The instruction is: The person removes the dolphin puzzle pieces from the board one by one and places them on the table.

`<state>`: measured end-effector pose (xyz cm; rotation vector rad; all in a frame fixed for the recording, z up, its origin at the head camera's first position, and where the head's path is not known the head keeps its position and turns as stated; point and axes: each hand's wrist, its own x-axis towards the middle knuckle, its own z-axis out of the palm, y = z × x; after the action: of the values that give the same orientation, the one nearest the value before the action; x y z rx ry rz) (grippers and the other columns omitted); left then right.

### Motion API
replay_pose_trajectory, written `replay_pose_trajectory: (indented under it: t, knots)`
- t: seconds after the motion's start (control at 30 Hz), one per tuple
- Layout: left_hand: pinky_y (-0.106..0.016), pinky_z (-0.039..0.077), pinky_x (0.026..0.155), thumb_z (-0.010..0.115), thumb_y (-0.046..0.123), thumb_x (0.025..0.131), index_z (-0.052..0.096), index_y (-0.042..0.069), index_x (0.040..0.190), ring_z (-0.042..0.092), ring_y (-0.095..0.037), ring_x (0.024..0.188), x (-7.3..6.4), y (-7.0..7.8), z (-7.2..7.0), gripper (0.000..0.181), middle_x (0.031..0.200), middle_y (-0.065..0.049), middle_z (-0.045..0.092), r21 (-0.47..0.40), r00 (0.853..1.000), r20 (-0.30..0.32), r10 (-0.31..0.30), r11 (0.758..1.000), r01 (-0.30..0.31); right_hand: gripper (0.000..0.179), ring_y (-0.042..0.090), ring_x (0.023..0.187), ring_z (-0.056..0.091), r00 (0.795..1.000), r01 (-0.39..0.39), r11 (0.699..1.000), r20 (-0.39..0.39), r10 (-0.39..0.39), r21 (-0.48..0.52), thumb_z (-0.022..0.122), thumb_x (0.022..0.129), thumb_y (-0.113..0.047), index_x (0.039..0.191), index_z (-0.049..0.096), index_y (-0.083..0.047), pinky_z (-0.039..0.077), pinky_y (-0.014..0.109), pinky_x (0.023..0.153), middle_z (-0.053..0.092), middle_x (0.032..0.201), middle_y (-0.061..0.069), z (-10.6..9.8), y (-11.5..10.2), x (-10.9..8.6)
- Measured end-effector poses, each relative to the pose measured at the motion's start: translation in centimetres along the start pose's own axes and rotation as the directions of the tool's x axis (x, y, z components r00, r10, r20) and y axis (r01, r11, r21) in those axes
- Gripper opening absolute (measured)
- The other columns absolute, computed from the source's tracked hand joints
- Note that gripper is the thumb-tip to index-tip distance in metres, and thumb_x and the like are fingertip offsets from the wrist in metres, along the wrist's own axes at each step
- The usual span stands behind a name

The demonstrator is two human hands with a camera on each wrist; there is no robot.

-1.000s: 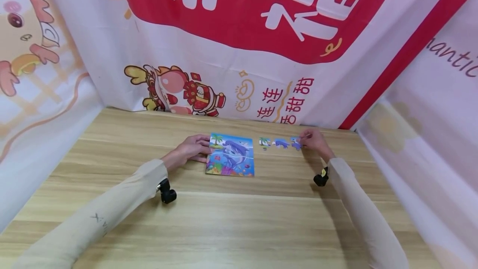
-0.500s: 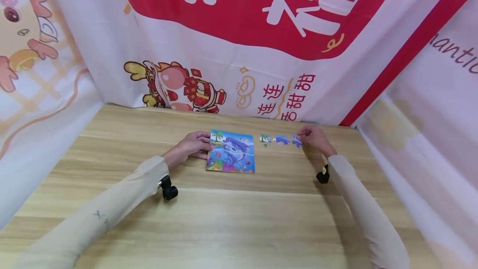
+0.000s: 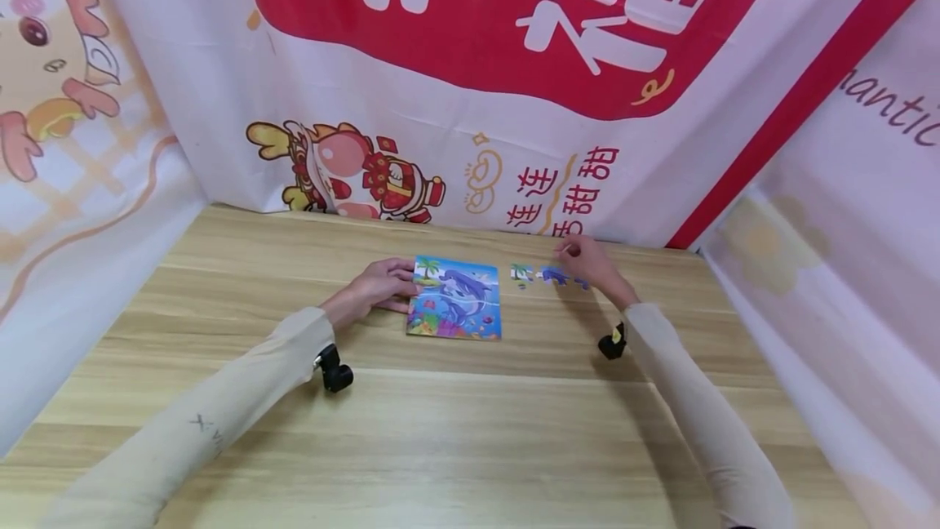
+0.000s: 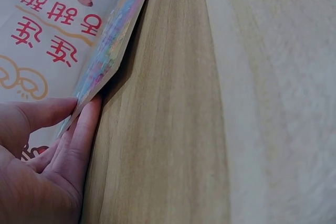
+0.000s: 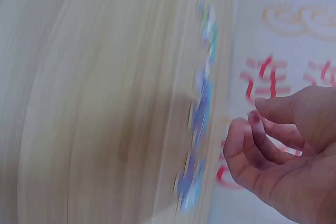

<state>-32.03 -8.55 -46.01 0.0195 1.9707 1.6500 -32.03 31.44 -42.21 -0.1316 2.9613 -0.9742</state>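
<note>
A square dolphin puzzle [image 3: 457, 299] lies on the wooden table. My left hand [image 3: 378, 286] grips its left edge, thumb on top and fingers beneath, and in the left wrist view this edge of the puzzle [image 4: 105, 59] is raised off the wood. To its right, a row of loose jigsaw pieces lies apart: a palm-tree piece [image 3: 520, 273], a purple dolphin piece [image 3: 552, 276] and a third piece [image 3: 582, 283] partly hidden by my right hand [image 3: 596, 264]. That hand hovers over the row, fingers loosely curled, with nothing seen between thumb and fingertips in the right wrist view.
A printed white and red cloth [image 3: 470, 162] hangs behind the table's far edge, close to the pieces. White cloth walls stand at left and right. Bare wooden tabletop [image 3: 441, 431] stretches in front of the puzzle.
My right hand has left the rightmost puzzle piece, moving left and up over the row. My left hand keeps its grip on the puzzle's edge.
</note>
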Motion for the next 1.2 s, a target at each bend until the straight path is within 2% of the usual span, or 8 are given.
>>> replay_pose_trajectory:
  t: [0.13, 0.33, 0.57, 0.7, 0.8, 0.97, 1.07, 1.2]
  knots:
    - [-0.027, 0.067, 0.076, 0.068, 0.006, 0.101, 0.038, 0.007, 0.160, 0.071, -0.016, 0.094, 0.0, 0.0, 0.0, 0.067, 0.153, -0.020, 0.053, -0.007, 1.000, -0.004, -0.002, 1.000, 0.002, 0.021, 0.029, 0.084, 0.063, 0.999, 0.049, 0.998, -0.017, -0.049, 0.035, 0.062, 0.104, -0.012, 0.117, 0.067, 0.004, 0.052, 0.028, 0.068, 0.069, 0.099, 0.018, 1.5, -2.0, 0.0]
    - [-0.027, 0.067, 0.075, 0.069, 0.006, 0.100, 0.039, 0.006, 0.159, 0.071, -0.016, 0.092, 0.0, -0.1, -0.2, 0.066, 0.153, -0.021, 0.053, -0.010, 1.000, -0.012, -0.006, 1.000, 0.006, 0.020, 0.030, 0.084, 0.066, 0.992, 0.101, 0.986, 0.059, -0.109, 0.135, 0.061, 0.103, -0.008, 0.118, 0.067, 0.005, 0.060, 0.031, 0.066, 0.071, 0.104, 0.021, 4.2, -5.4, 0.0]
    - [-0.027, 0.067, 0.075, 0.068, 0.006, 0.101, 0.037, 0.005, 0.160, 0.073, -0.015, 0.088, -0.4, -0.4, -0.3, 0.066, 0.155, -0.022, 0.050, -0.014, 1.000, 0.005, -0.003, 1.000, 0.003, 0.013, 0.026, 0.083, 0.067, 0.953, 0.161, 0.966, 0.224, -0.205, 0.201, 0.066, 0.102, -0.005, 0.112, 0.067, 0.003, 0.065, 0.035, 0.070, 0.070, 0.102, 0.017, 8.3, -9.7, -0.5]
    - [-0.027, 0.067, 0.076, 0.067, 0.006, 0.101, 0.038, 0.005, 0.160, 0.072, -0.014, 0.090, -0.4, -0.2, -0.1, 0.066, 0.154, -0.022, 0.052, -0.024, 1.000, 0.008, 0.015, 1.000, -0.015, 0.017, 0.026, 0.081, 0.068, 0.945, 0.179, 0.959, 0.234, -0.230, 0.221, 0.071, 0.100, -0.007, 0.113, 0.066, 0.002, 0.065, 0.035, 0.065, 0.069, 0.103, 0.015, 10.0, -12.1, -0.4]
    - [-0.028, 0.067, 0.076, 0.067, 0.004, 0.100, 0.039, 0.005, 0.159, 0.071, -0.014, 0.092, -0.2, -0.1, 0.0, 0.065, 0.152, -0.022, 0.053, -0.024, 1.000, -0.001, 0.021, 0.999, -0.021, 0.026, 0.026, 0.090, 0.068, 0.933, 0.239, 0.952, 0.225, -0.280, 0.193, 0.076, 0.097, -0.010, 0.117, 0.065, 0.003, 0.064, 0.031, 0.073, 0.068, 0.109, 0.016, 11.1, -13.4, -0.1]
    - [-0.028, 0.067, 0.077, 0.067, 0.003, 0.100, 0.040, 0.003, 0.158, 0.071, -0.014, 0.091, -0.2, -0.1, -0.1, 0.064, 0.152, -0.023, 0.054, -0.019, 1.000, -0.009, 0.026, 0.999, -0.026, 0.041, 0.030, 0.106, 0.062, 0.916, 0.293, 0.950, 0.252, -0.312, 0.108, 0.083, 0.092, -0.018, 0.123, 0.063, 0.001, 0.059, 0.033, 0.091, 0.058, 0.121, 0.019, 12.4, -14.4, 0.0]
    - [-0.027, 0.067, 0.076, 0.067, 0.004, 0.100, 0.041, 0.004, 0.157, 0.072, -0.014, 0.090, -0.2, -0.3, -0.1, 0.063, 0.151, -0.022, 0.055, -0.017, 1.000, -0.010, 0.028, 0.999, -0.028, 0.043, 0.027, 0.105, 0.057, 0.923, 0.262, 0.962, 0.269, -0.275, 0.082, 0.084, 0.092, -0.024, 0.124, 0.063, -0.004, 0.057, 0.036, 0.093, 0.053, 0.123, 0.015, 13.0, -14.4, -0.2]
    - [-0.027, 0.067, 0.076, 0.068, 0.004, 0.100, 0.041, 0.003, 0.157, 0.071, -0.015, 0.093, -0.3, -0.4, 0.0, 0.063, 0.151, -0.023, 0.055, -0.022, 0.999, 0.001, 0.042, 0.999, -0.042, 0.041, 0.024, 0.100, 0.057, 0.931, 0.257, 0.964, 0.250, -0.267, 0.074, 0.085, 0.091, -0.026, 0.118, 0.063, -0.005, 0.055, 0.033, 0.087, 0.057, 0.117, 0.013, 13.4, -14.0, -0.4]
